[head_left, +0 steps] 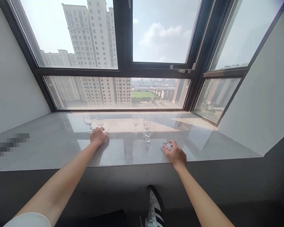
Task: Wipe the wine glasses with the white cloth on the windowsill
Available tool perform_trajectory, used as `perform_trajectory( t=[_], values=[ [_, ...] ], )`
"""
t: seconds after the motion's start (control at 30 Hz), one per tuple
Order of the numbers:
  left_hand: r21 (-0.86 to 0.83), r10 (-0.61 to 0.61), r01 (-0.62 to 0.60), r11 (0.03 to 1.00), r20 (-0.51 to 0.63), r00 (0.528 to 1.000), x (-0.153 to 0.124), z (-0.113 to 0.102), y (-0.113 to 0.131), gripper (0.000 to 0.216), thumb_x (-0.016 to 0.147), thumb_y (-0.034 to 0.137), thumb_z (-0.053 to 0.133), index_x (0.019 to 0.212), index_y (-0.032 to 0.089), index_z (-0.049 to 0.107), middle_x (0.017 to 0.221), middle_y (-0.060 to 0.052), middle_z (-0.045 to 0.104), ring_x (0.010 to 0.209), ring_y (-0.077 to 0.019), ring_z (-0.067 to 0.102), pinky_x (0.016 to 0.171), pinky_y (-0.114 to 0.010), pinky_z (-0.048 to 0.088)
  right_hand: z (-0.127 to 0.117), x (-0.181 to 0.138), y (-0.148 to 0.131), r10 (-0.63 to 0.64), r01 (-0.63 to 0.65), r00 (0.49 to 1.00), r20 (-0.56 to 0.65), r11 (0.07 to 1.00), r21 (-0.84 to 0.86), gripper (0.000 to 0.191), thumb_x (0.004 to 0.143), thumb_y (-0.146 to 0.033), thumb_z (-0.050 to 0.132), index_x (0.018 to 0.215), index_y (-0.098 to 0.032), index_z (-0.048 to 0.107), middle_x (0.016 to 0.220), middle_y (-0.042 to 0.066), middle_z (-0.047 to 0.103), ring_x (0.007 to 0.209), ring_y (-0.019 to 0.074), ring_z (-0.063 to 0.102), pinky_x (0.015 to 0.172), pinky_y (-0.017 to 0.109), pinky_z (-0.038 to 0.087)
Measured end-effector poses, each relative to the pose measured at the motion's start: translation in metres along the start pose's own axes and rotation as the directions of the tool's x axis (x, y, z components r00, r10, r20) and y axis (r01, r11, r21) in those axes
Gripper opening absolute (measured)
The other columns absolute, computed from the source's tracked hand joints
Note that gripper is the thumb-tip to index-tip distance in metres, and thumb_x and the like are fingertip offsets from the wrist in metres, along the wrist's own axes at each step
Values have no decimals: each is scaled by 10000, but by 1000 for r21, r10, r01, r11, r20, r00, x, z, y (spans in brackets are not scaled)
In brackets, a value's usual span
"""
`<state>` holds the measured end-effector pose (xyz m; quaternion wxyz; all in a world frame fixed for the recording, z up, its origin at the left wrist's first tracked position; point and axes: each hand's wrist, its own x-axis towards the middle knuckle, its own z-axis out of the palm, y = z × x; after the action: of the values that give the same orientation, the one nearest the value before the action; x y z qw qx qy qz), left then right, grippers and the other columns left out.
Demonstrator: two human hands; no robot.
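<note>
My left hand (98, 136) is closed at the lower part of a clear stemmed wine glass (99, 119), its stem and foot hidden behind the fingers. Just left of it another stemmed glass (88, 121) stands upright. My right hand (176, 154) pinches a small, clear-and-whitish crumpled-looking item (166, 146) on the sill, too small to name surely. Between my hands several more stemmed glasses stand upright: one glass (135, 124) on its own, and others close together, the nearest glass (149, 134) overlapping those behind it.
The glossy tiled windowsill (132, 154) ends at a front edge above a dark lower wall. Behind it runs a dark window frame (123, 73), with a metal latch (181, 71). White walls flank both sides. A shoe (153, 208) shows below, and a blurred patch (9, 145) lies at left.
</note>
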<state>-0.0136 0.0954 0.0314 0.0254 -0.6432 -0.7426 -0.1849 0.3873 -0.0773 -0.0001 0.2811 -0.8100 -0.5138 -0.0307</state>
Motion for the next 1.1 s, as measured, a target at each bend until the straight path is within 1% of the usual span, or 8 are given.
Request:
perform_trajectory(
  t=[0.13, 0.3, 0.43, 0.57, 0.67, 0.87, 1.0, 1.1],
  values=[
    [36, -1, -2, 999, 78, 997, 13, 4, -26, 477, 786, 544, 476, 1170, 287, 594, 1390, -121, 399, 1263, -357, 346, 1008, -523, 274, 2, 0, 1, -1, 1, 1000, -9, 1000, -15, 412, 840, -492, 449, 1158, -245, 535, 964, 63, 660, 837, 215, 612, 624, 274, 381],
    [-52, 8, 0, 999, 139, 990, 32, 9, -25, 452, 789, 475, 526, 1197, 284, 564, 1460, -70, 346, 1286, -363, 309, 1041, -556, 188, 5, 1, 3, -10, 10, 1000, -29, 1000, -21, 400, 841, -498, 442, 1142, -252, 535, 983, 56, 664, 846, 214, 618, 626, 273, 376],
    [-158, -9, 41, 987, 197, 980, 42, 4, -16, 448, 767, 400, 543, 1186, 242, 578, 1402, -87, 447, 1240, -354, 402, 1002, -514, 280, 5, 1, 2, -3, 2, 1000, -26, 1000, -15, 398, 841, -500, 438, 1137, -252, 535, 983, 54, 665, 839, 210, 618, 619, 270, 372],
    [-212, 42, 7, 977, 224, 974, 36, 1, -5, 382, 781, 373, 499, 1100, 207, 629, 1062, -55, 677, 1045, -270, 575, 890, -356, 402, 3, 1, 1, 4, -4, 1000, -13, 1000, -12, 392, 844, -500, 434, 1126, -250, 541, 984, 55, 663, 844, 203, 616, 615, 266, 371],
    [-219, 125, -82, 972, 191, 974, 16, 2, 4, 367, 790, 360, 490, 1067, 180, 649, 876, -42, 701, 882, -232, 625, 799, -319, 437, 2, 1, 2, -1, 1, 1000, 0, 1000, -9, 399, 850, -503, 419, 1138, -252, 535, 989, 55, 661, 837, 200, 614, 606, 262, 368],
    [-203, 320, -299, 932, 77, 944, -61, 3, 23, 316, 806, 307, 508, 1052, 201, 675, 1104, -73, 630, 1051, -231, 548, 874, -309, 409, 5, 2, 4, 2, -3, 1000, -4, 999, -37, 410, 845, -521, 417, 1135, -256, 536, 977, 56, 664, 840, 224, 612, 616, 274, 372],
    [-117, 564, -563, 818, -30, 825, -123, -6, 34, 263, 837, 322, 490, 951, 219, 704, 971, -92, 608, 952, -238, 547, 829, -342, 419, 4, 1, 3, 7, -6, 999, 31, 999, -43, 428, 849, -528, 393, 1147, -255, 535, 988, 65, 660, 853, 231, 613, 635, 284, 389],
    [-127, 652, -655, 745, -68, 755, -153, -15, 39, 255, 868, 302, 458, 918, 222, 695, 1019, -93, 584, 927, -214, 542, 804, -325, 428, 2, 0, 2, 7, -5, 999, 42, 999, -53, 437, 849, -532, 383, 1152, -255, 533, 1000, 72, 659, 868, 234, 616, 646, 288, 400]
  ],
)
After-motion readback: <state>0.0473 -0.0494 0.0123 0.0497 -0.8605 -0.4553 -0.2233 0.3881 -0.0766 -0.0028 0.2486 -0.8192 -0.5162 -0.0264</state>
